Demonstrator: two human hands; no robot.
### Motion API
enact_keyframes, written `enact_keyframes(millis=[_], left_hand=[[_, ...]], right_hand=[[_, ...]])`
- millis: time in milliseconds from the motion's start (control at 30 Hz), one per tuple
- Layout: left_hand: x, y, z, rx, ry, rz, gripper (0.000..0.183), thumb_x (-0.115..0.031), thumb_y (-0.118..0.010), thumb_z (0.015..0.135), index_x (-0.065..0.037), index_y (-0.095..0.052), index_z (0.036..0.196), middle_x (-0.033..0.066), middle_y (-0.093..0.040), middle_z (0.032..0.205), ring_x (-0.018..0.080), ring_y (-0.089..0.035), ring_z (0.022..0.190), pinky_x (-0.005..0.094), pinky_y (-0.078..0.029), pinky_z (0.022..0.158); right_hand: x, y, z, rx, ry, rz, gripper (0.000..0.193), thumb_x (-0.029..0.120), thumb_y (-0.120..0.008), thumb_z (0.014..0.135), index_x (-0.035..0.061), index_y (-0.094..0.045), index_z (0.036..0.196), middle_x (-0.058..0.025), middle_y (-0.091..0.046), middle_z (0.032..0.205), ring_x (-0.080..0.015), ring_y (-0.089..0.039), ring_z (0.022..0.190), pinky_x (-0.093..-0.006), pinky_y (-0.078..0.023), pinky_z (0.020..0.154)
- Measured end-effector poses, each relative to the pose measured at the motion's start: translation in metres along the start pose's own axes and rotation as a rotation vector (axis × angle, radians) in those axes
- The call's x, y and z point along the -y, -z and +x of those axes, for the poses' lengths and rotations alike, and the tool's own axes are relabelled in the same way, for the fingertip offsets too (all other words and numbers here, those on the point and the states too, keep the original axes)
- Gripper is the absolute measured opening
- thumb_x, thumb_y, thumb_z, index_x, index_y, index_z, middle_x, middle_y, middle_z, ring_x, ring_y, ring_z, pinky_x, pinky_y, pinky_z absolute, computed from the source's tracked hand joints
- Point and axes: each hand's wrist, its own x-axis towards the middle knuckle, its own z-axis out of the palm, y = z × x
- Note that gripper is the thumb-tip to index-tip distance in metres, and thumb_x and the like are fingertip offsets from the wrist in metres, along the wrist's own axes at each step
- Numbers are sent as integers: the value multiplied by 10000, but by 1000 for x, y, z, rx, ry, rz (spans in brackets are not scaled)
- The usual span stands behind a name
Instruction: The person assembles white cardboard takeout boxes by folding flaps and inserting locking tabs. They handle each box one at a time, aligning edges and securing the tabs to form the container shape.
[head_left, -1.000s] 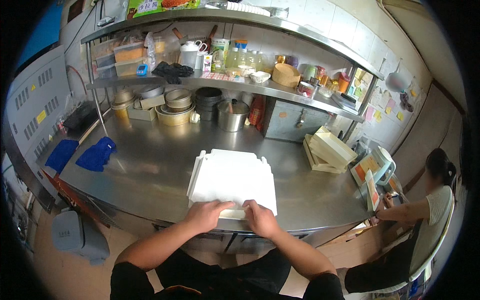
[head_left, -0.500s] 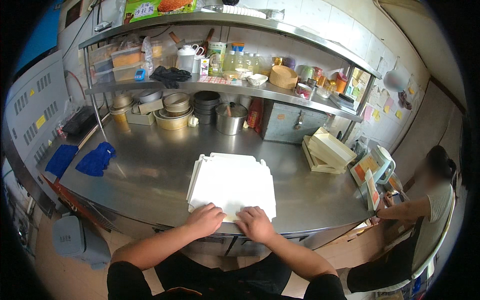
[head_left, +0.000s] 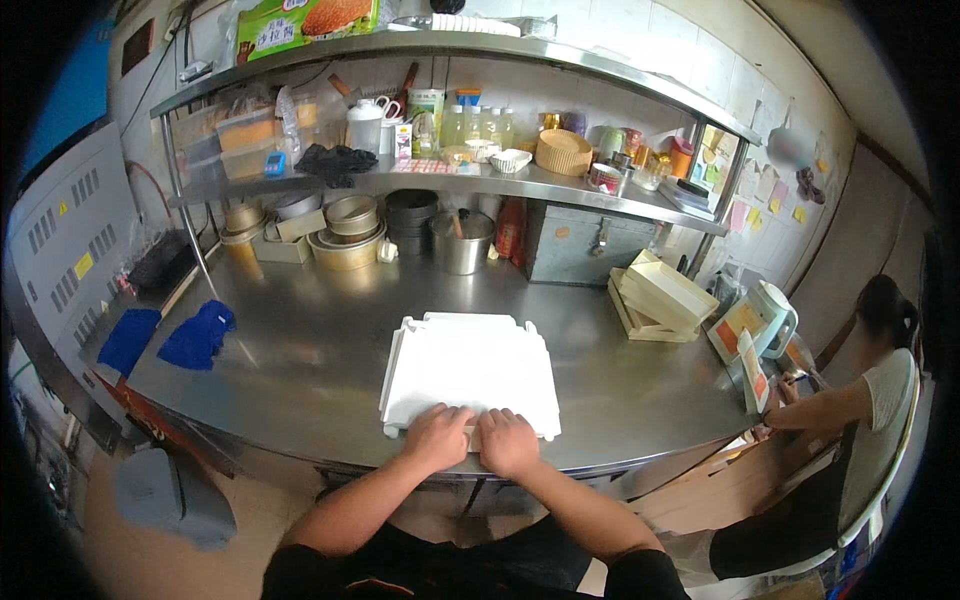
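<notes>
A stack of white, flat cardboard box blanks [head_left: 470,370] lies on the steel worktable near its front edge, with notched corners and tabs sticking out. My left hand [head_left: 438,440] grips the near edge of the top blank, fingers curled over it. Close beside it, my right hand [head_left: 508,445] holds the same edge, thumbs almost meeting. Between the two hands a bit of the near flap shows, bent up. The undersides of my fingers are hidden.
Blue cloths [head_left: 198,335] lie at the left. Cream folded box trays [head_left: 660,300] sit at the right, before a grey metal case [head_left: 585,240]. Cake tins [head_left: 345,245] and a steel pot [head_left: 463,243] line the back. A seated co-worker [head_left: 860,410] is at the right.
Both hands have drawn closer together along the near edge, the left one moving right. The view has shifted slightly. The co-worker's arm remains at the table's right end.
</notes>
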Motion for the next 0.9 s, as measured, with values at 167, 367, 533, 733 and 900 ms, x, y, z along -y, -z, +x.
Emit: enact_keyframes(millis=[167, 367, 533, 733, 900], left_hand=[[9, -2, 29, -147, 56, -526, 668, -104, -716, 897, -67, -499, 1527, 187, -655, 1362, 351, -604, 1335, 466, -505, 1118], [-7, -47, 61, -319, 113, -1157, 686, -378, -548, 1136, -14, -354, 1684, 204, -471, 1617, 333, -440, 1500, 457, -324, 1283], [11, -15, 38, -145, 120, -688, 711, -392, -604, 1113, -76, -358, 1700, 252, -365, 1735, 411, -360, 1612, 522, -285, 1334], [6, 8, 7, 94, -146, 27, 503, -238, -647, 1078, -114, -598, 1564, 170, -571, 1621, 391, -482, 1551, 528, -336, 1317], [-11, 38, -23, -175, -207, 57, 419, -35, -662, 990, -146, -756, 1382, 95, -734, 1173, 342, -697, 1128, 483, -474, 1145]], right_hand=[[-20, -11, 38, -111, -41, 418, 262, 166, -626, 1054, 15, -678, 1262, -187, -727, 1197, -316, -700, 1126, -428, -554, 988], [17, -63, 71, -443, -472, 1642, 323, 150, -568, 1147, -4, -605, 1428, -130, -684, 1346, -224, -646, 1223, -342, -516, 1091], [-32, -26, 51, -233, -470, 1413, 290, 101, -580, 1134, 8, -611, 1407, -108, -680, 1294, -189, -631, 1155, -325, -520, 1025], [-101, 1, 22, -250, -442, 1190, 237, 27, -566, 1107, 10, -716, 1290, -59, -728, 1191, -154, -645, 1091, -312, -517, 1022], [-115, 61, -9, -434, -275, 392, 441, -86, -636, 885, 78, -779, 1269, -116, -767, 1250, -338, -665, 1285, -438, -536, 1126]])
